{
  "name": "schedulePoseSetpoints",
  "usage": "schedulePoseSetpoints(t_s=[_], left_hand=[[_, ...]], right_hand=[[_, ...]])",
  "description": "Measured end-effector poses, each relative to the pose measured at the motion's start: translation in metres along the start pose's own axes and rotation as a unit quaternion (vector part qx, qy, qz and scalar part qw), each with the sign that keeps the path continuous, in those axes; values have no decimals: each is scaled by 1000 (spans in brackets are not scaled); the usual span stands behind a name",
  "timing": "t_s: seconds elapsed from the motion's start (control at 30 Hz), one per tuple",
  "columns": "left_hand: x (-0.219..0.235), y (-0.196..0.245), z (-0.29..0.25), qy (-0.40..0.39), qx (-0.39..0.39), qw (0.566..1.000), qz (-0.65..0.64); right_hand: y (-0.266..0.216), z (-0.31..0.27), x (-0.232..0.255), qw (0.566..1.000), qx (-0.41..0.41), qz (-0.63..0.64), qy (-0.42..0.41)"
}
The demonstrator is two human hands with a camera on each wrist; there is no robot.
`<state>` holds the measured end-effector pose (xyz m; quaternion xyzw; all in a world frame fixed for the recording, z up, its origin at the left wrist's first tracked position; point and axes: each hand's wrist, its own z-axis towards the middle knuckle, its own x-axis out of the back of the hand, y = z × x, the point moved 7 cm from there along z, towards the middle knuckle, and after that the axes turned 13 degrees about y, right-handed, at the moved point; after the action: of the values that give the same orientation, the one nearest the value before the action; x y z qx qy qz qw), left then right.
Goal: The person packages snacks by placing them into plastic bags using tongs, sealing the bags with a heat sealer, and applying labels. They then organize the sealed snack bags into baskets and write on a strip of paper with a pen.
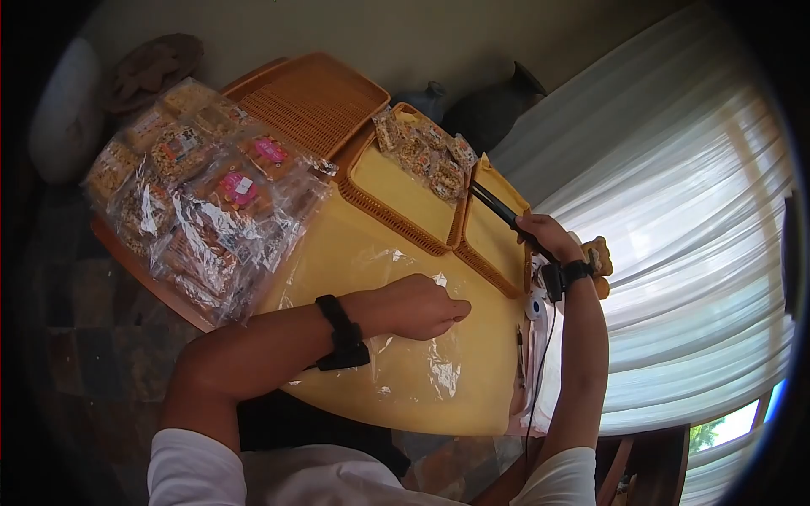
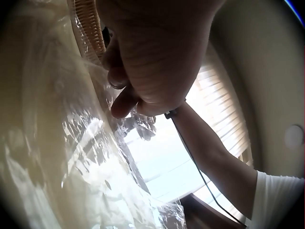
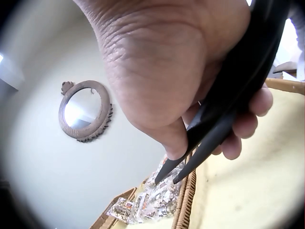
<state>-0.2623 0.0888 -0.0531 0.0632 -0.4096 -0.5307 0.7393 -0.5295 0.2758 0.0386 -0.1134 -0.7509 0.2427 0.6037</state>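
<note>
In the head view, my right hand grips black tongs, their tips at the rim between two wicker trays. The right wrist view shows the fingers of my right hand around the tongs, whose two tips stand slightly apart. Wrapped snack packs lie at the far end of the larger yellow-lined tray. My left hand is held over clear plastic on the yellow tabletop, its fingers curled; nothing shows in it. Its palm side is dark in the left wrist view.
A heap of packaged snacks in clear wrap covers the left of the table. Behind stands an empty wicker tray; a narrower lined tray is at the right. Dark vases and a white curtain are beyond. A cable hangs from my right wrist.
</note>
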Motion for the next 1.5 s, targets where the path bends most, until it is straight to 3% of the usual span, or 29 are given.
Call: schedulePoseSetpoints(t_s=[0.17,0.4,0.6,0.77,0.97,1.17,1.5], left_hand=[[-1,2,1,-6,5,1000,7],[0,4,1,5,-11,1000,16],[6,8,2,11,-6,1000,12],[2,8,3,9,-12,1000,7],[5,10,2,11,-12,1000,4],[-2,6,1,35,-40,998,15],[5,13,2,9,-19,1000,5]], right_hand=[[-12,15,-12,994,41,-81,55],[-56,19,-28,986,38,-153,43],[-59,19,-31,994,12,-110,0],[-54,6,-45,998,20,4,-66],[-58,3,-78,985,31,31,-168],[-65,-5,-103,975,37,33,-215],[-58,-29,-114,974,45,99,-198]])
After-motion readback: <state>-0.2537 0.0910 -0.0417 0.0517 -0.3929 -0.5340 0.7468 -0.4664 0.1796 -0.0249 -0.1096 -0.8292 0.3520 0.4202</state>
